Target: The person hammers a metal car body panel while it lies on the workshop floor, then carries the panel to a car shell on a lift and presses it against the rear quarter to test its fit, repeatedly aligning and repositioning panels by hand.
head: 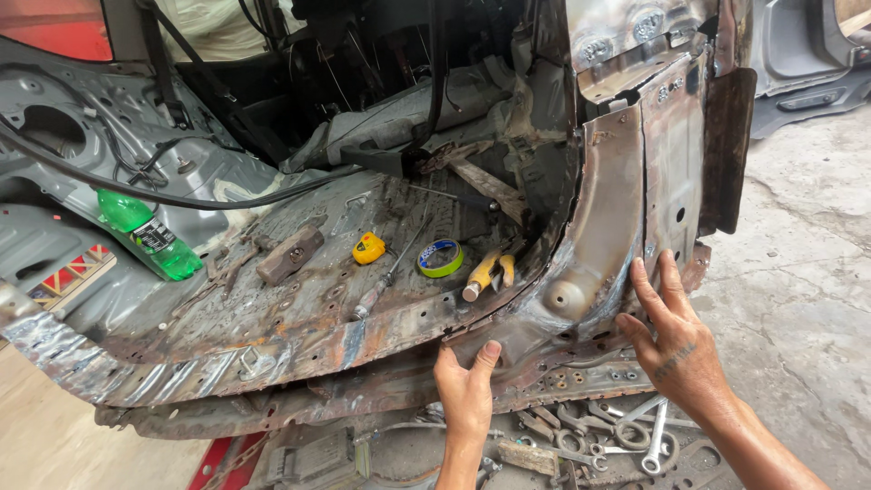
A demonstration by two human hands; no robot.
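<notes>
We are pressing the left hand [467,386] up under the rusty corner panel [581,272], thumb raised and fingers curled on its lower edge, while the right hand [676,340] is lying spread and flat on its outer face, at the rear corner of the stripped floor [299,308]. Neither is gripping anything. We are risking cuts: the sheet edges look ragged, and bare palms could be sliding along them. The panel could be shifting if we are pushing unevenly.

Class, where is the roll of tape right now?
The roll of tape lies flat on the rusty car floor, centre frame, between the yellow tape measure and yellow-handled pliers.
</notes>
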